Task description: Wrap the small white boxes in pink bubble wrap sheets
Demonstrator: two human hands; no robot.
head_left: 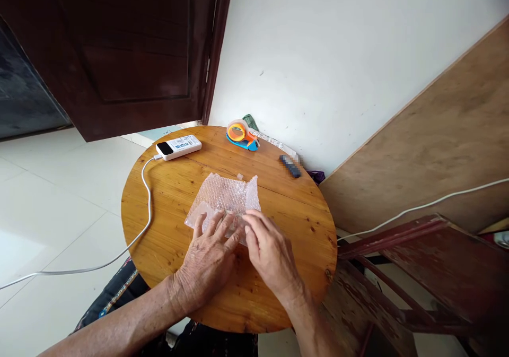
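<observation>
A piece of clear bubble wrap point(222, 192) lies on the round wooden table point(167, 224), its right side folded over. My left hand point(210, 245) rests on the near edge of the wrap with its fingers spread and pressing down. At the near right corner, my right hand point(270, 251) has its thumb and fingers brought together on the edge of the bubble wrap. Whatever may lie under the left palm or inside the wrap is hidden.
Towards the back of the table are a white power bank point(181, 147) with a white cable point(149, 208), an orange and blue tape dispenser point(240, 134) and a dark, blurred oblong object point(290, 166). A wooden chair point(429, 261) stands at right, a dark door point(135, 44) behind left.
</observation>
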